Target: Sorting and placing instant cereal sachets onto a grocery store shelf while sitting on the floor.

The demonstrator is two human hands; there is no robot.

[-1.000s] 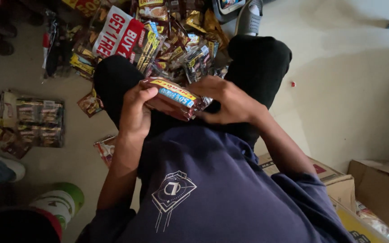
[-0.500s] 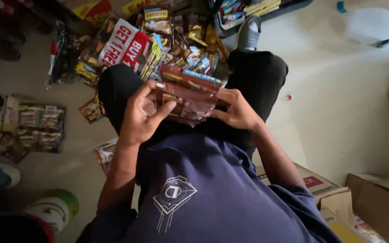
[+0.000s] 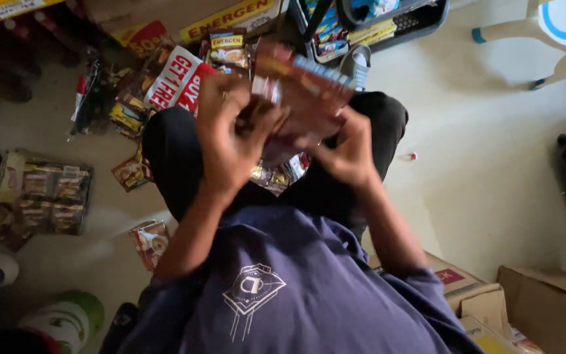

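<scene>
I sit on the floor in a dark blue shirt and black trousers. Both hands hold a bundle of brown sachet packets point(image 3: 299, 92) raised above my knees. My left hand point(image 3: 230, 137) grips the bundle's left side with the fingers curled over it. On the right side, my right hand point(image 3: 348, 154) holds the bundle from below. The packets are blurred by motion.
More sachet strips and packets point(image 3: 171, 78) lie heaped on the floor beyond my knees. A flat pack of sachets point(image 3: 47, 190) lies at left. A dark plastic basket point(image 3: 388, 23) stands at the top, a white plastic chair point(image 3: 558, 33) top right, cardboard boxes point(image 3: 532, 308) bottom right.
Both hands have lifted the bundle of packets higher and farther from my lap; my view has tilted up, showing the basket and the chair.
</scene>
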